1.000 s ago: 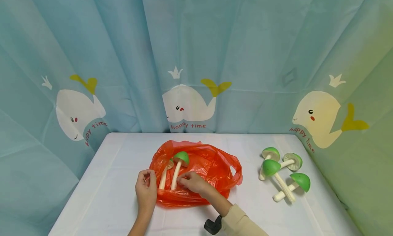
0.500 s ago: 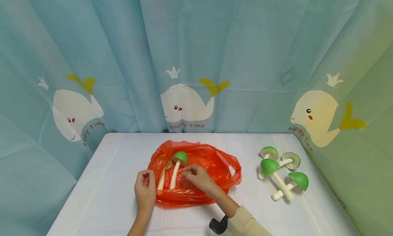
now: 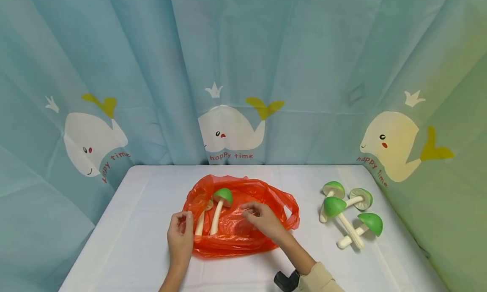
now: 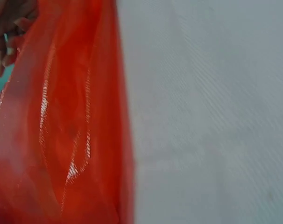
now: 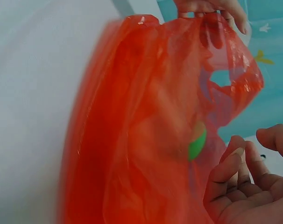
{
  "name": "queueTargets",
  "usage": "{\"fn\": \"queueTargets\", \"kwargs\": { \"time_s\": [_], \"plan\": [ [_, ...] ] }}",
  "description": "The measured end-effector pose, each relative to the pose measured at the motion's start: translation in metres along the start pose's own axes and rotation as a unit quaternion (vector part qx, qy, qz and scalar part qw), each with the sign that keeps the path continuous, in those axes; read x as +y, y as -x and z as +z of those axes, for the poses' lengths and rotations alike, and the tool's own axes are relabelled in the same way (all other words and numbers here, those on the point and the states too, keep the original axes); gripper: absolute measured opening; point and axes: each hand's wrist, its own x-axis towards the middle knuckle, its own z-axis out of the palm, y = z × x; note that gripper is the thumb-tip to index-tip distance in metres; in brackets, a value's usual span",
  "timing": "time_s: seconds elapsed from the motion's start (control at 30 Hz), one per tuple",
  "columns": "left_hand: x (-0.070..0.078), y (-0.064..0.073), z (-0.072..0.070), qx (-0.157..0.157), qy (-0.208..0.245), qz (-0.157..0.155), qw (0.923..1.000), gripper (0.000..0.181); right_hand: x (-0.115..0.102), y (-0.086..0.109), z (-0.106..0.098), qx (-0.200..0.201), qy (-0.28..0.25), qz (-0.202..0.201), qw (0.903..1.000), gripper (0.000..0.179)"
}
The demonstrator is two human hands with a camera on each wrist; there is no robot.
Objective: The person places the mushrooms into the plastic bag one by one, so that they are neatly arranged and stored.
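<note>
A red plastic bag (image 3: pixel 247 243) lies on the table with its mouth spread upward. Two toy mushrooms with green caps and white stems rest in its left part: one mushroom (image 3: pixel 216 218) in plain sight, the other mushroom (image 3: pixel 200 223) partly covered by the film. At the bag's left edge my left hand (image 3: pixel 180 237) pinches the plastic; the right wrist view also has this left hand (image 5: pixel 207 8) on the bag. My right hand (image 3: pixel 264 220) hovers over the bag's right half, fingers loosely bent. Nothing sits between its thumb and fingers (image 5: pixel 228 175).
Several more green-capped mushrooms (image 3: pixel 335 207) lie in a crossed pile on the right of the white table (image 3: pixel 144 224). A blue curtain (image 3: pixel 319 72) with whale prints hangs behind. A black device (image 3: pixel 286 281) is on the right wrist.
My right hand has moved right, away from the mushroom stems in the bag. My left hand keeps its place at the bag's edge. The mushrooms have not visibly moved.
</note>
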Motion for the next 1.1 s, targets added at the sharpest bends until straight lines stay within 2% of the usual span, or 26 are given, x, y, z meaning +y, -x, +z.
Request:
{"fn": "queueTargets", "kwargs": {
  "time_s": [0.2,0.33,0.47,0.77,0.93,1.1],
  "plan": [
    [-0.003,0.002,-0.003,-0.046,-0.076,0.019,0.9958,0.034,0.000,0.016,-0.015,0.020,-0.011,0.002,0.9997,0.029],
    [-0.006,0.000,-0.004,-0.035,-0.098,0.042,0.9936,0.027,-0.001,0.031,-0.023,0.040,-0.023,0.003,0.9989,0.029],
    [-0.007,-0.001,-0.005,-0.012,-0.096,0.052,0.9940,0.016,0.002,0.046,-0.033,0.078,-0.026,0.003,0.9966,0.029],
    [-0.007,-0.002,-0.008,0.004,-0.051,0.034,0.9981,0.006,0.029,0.078,-0.069,0.165,-0.046,0.024,0.9849,0.027],
    [-0.003,-0.001,-0.007,-0.004,-0.027,0.023,0.9994,0.005,0.044,0.090,-0.092,0.207,0.000,0.044,0.9774,0.033],
    [-0.002,0.000,-0.003,-0.008,-0.022,0.021,0.9995,0.005,0.050,0.103,-0.123,0.247,0.102,0.060,0.9618,0.037]
  ]
}}
